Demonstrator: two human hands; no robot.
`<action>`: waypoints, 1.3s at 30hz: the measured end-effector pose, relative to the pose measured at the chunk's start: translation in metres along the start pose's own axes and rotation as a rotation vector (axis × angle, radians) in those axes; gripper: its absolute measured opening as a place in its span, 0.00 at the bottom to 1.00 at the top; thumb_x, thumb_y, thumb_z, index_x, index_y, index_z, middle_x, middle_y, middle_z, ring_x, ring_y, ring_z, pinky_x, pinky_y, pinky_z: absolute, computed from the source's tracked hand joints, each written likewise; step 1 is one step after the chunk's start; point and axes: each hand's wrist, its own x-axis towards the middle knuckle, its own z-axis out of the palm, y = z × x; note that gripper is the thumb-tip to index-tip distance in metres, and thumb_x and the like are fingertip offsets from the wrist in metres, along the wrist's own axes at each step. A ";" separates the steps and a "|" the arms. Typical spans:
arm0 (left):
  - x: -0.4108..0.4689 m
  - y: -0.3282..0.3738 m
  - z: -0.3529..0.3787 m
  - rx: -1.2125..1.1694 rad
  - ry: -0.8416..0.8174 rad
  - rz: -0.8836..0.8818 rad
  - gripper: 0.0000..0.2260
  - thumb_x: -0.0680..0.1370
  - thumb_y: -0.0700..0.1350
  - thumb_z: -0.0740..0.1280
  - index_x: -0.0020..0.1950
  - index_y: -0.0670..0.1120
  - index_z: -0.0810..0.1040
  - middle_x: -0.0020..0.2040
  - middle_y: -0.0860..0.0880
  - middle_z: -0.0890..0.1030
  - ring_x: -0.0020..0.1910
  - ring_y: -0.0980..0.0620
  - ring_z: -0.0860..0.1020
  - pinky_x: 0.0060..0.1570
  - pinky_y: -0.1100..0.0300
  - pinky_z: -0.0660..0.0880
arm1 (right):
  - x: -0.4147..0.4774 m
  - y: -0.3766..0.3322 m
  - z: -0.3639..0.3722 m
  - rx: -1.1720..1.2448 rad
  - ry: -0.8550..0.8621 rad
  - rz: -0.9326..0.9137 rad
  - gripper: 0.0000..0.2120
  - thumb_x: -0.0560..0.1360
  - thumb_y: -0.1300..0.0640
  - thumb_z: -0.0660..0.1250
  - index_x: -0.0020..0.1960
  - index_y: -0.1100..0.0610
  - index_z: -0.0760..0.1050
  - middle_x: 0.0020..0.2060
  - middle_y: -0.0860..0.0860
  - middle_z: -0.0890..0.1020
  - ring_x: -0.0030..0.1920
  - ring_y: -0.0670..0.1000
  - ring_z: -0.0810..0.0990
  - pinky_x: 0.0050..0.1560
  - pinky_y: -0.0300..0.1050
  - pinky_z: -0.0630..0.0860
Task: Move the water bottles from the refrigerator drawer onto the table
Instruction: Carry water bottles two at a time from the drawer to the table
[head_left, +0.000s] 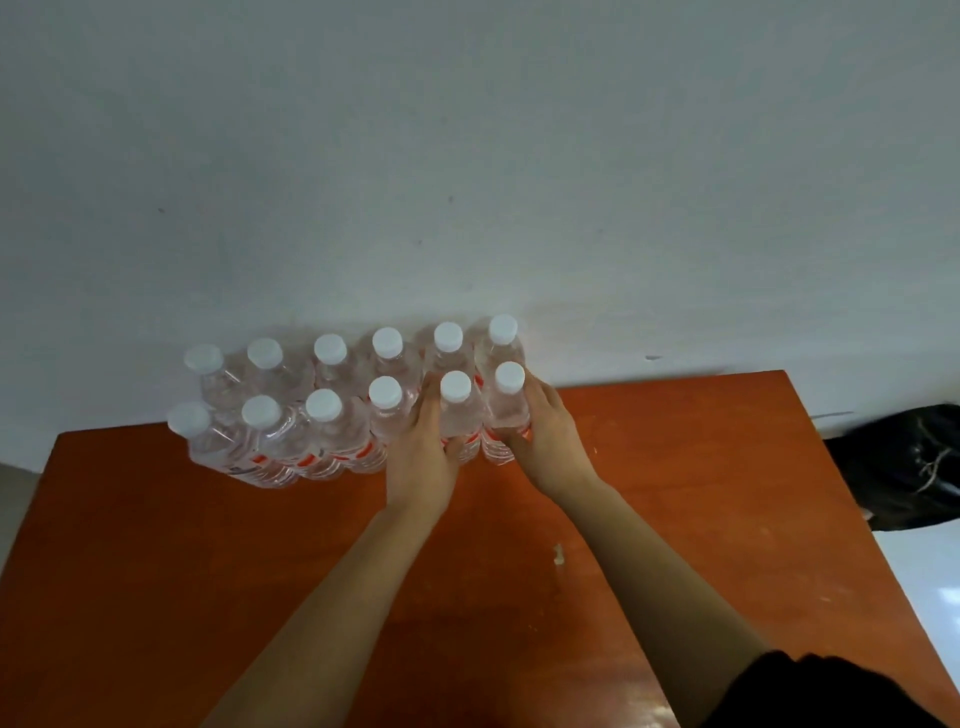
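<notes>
Several clear water bottles (322, 421) with white caps and red labels stand upright in two rows at the far edge of the orange-brown table (208, 571), against the wall. My left hand (423, 452) is wrapped around one front-row bottle (457, 410). My right hand (545, 431) grips the bottle (508, 400) at the right end of the front row. Both held bottles stand on the table, touching each other and the row behind. The refrigerator drawer is out of view.
A pale wall (467, 182) rises directly behind the bottles. A black bag (904, 467) lies beyond the table's right edge. A small pale scrap (558, 555) lies on the table between my forearms.
</notes>
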 end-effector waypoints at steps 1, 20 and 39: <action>0.000 0.002 -0.002 0.001 -0.009 0.008 0.40 0.74 0.40 0.74 0.80 0.52 0.55 0.72 0.46 0.73 0.62 0.41 0.79 0.57 0.46 0.77 | -0.001 -0.002 -0.002 -0.004 -0.007 -0.003 0.39 0.76 0.54 0.72 0.79 0.44 0.54 0.73 0.51 0.69 0.71 0.53 0.70 0.68 0.56 0.72; -0.050 0.117 -0.102 0.372 0.089 0.386 0.26 0.83 0.61 0.43 0.81 0.55 0.52 0.82 0.49 0.47 0.80 0.47 0.46 0.77 0.45 0.50 | -0.109 -0.047 -0.140 -0.161 0.516 -0.195 0.26 0.84 0.43 0.55 0.79 0.45 0.55 0.80 0.49 0.55 0.77 0.51 0.59 0.68 0.47 0.66; -0.329 0.412 0.109 0.162 -0.351 1.129 0.28 0.81 0.64 0.40 0.79 0.58 0.38 0.80 0.50 0.33 0.78 0.51 0.31 0.77 0.43 0.40 | -0.538 0.145 -0.310 -0.453 1.204 0.572 0.30 0.82 0.41 0.54 0.81 0.47 0.52 0.81 0.53 0.49 0.81 0.54 0.47 0.78 0.54 0.50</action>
